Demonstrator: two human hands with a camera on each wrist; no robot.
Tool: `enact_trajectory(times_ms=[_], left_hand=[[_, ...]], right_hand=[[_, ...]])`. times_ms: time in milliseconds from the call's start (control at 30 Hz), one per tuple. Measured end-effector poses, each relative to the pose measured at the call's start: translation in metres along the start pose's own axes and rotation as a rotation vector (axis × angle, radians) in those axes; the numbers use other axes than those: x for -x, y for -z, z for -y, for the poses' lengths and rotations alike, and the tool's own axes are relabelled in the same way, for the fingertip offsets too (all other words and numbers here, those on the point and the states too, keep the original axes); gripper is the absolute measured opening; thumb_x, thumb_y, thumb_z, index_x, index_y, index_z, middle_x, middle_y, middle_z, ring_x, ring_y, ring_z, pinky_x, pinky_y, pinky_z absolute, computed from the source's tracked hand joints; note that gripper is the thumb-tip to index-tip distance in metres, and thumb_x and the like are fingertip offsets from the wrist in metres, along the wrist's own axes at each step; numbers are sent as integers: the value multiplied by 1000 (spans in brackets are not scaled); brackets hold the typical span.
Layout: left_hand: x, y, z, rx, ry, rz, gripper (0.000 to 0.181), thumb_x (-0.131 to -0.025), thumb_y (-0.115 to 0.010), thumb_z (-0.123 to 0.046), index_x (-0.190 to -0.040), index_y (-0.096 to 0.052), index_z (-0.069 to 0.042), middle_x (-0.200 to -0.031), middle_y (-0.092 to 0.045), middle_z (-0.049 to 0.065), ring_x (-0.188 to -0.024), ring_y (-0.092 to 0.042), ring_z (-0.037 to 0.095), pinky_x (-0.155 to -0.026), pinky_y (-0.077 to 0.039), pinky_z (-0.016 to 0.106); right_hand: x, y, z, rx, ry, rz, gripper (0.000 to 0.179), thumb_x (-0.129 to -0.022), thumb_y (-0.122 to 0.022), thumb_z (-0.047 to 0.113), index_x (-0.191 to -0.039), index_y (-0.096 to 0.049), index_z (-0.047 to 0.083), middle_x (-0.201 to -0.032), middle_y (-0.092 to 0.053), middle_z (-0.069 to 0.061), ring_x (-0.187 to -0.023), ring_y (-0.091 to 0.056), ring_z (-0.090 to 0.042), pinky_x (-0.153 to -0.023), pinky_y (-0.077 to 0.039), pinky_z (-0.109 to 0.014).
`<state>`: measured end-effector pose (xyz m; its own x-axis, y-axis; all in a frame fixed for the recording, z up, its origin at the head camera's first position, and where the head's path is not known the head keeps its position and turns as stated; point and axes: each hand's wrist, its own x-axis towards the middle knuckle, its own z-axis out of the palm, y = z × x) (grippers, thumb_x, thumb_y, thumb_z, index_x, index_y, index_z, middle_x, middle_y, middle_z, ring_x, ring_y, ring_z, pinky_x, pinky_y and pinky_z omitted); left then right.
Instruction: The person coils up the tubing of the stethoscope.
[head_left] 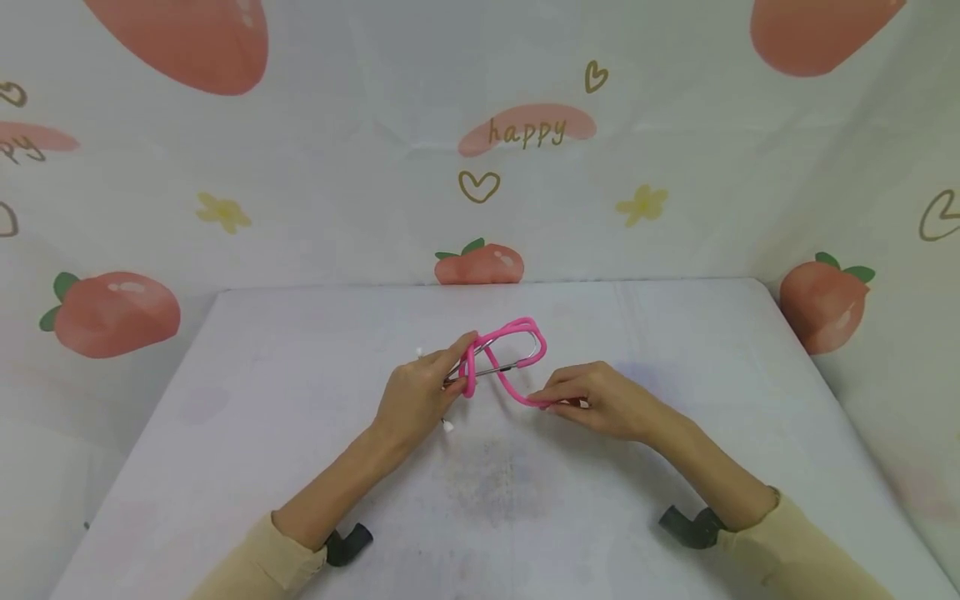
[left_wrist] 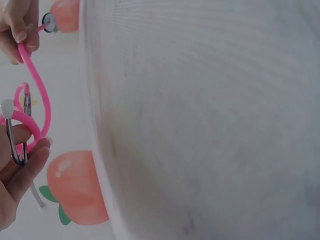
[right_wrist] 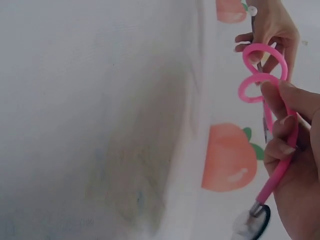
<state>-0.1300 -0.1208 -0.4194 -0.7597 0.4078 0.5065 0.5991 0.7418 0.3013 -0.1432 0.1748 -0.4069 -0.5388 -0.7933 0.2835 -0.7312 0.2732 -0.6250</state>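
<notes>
A stethoscope with pink tubing (head_left: 543, 343) is held up over the table between both hands. Its metal ear tubes (head_left: 491, 372) are pinched by the left hand (head_left: 412, 392), with a turn of the pink tubing looped around them at the fingertips. White ear tips (head_left: 447, 426) stick out past that hand. Farther right, the right hand (head_left: 600, 402) grips the tubing's loose length between thumb and curled fingers. Beyond the right hand's grip, the round chest piece (right_wrist: 250, 225) hangs from the tube end in the right wrist view; the head view hides it.
The table (head_left: 300, 350) has a pale cover with a greyish smudge in front of the hands. Behind it rises a white backdrop (head_left: 375, 208) printed with red fruit, hearts and flowers. Black bent pieces (head_left: 349, 546) protrude beside both beige sleeve cuffs (head_left: 281, 554).
</notes>
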Motion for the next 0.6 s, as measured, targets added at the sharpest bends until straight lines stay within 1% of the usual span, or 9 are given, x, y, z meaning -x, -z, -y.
enact_trajectory(times_ms=[133, 333, 433, 533, 600], left_hand=[[1, -1, -1, 2, 2, 3, 74, -76, -88, -15, -142, -55, -16, -102, -75, 9, -79, -74, 20, -74, -59, 27], [0, -2, -2, 3, 1, 14, 75, -77, -87, -15, -143, -54, -17, -102, -75, 9, -81, -74, 20, -75, -59, 27], [0, -3, -3, 1, -4, 23, 75, -77, -87, -16, -144, -53, -17, -103, -75, 9, -82, -74, 20, -76, -58, 27], [-1, -4, -5, -7, -15, 28, 75, -78, -87, -17, -145, -53, -17, -106, -74, 9, -85, -74, 21, -78, -58, 28], [-1, -6, -7, -13, -27, 32, 76, -78, -87, -17, -145, -52, -16, -108, -74, 9, -87, -74, 21, -78, -58, 28]], right_hand=[[-1, -1, 2, -22, 10, -49, 35, -82, -79, 0, -115, -75, 12, -94, -73, 6, -72, -59, -2, -58, -51, -19], [-4, 2, 9, -58, -47, -97, 29, -81, -81, 5, -108, -75, 13, -90, -73, 9, -61, -55, -1, -54, -51, -21], [-7, 4, 11, -80, -45, -88, 26, -83, -80, 7, -108, -76, 12, -92, -74, 7, -64, -60, -5, -56, -53, -22], [-11, 6, 11, -105, -12, -84, 25, -85, -79, 8, -110, -76, 8, -96, -75, 4, -70, -67, -9, -58, -54, -22], [-14, 6, 11, -117, 11, -90, 26, -84, -79, 6, -110, -76, 6, -97, -76, 3, -74, -69, -10, -58, -54, -22]])
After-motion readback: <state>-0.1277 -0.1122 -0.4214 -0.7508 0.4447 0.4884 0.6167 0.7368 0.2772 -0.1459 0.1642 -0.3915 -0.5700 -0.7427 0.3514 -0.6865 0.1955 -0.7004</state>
